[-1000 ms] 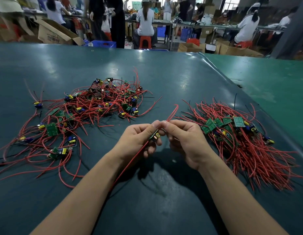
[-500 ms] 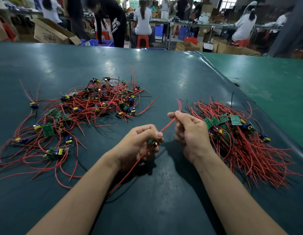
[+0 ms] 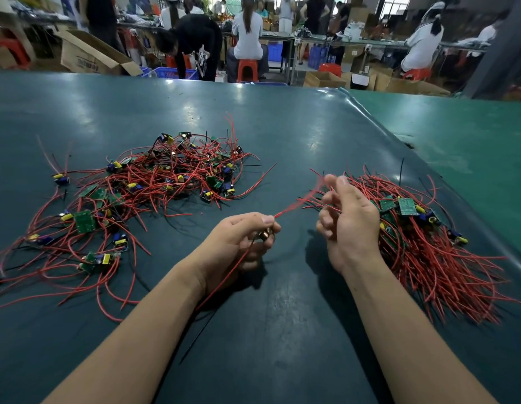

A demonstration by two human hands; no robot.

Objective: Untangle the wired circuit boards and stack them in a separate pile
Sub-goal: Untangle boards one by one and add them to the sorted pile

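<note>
The table is dark teal, and the surface beside it a brighter green. Both wire piles, the tangled one and the sorted one, are red with a few black strands. Their boards are green, carrying yellow and blue parts. Background stools are red-orange, crates blue, boxes brown.
</note>
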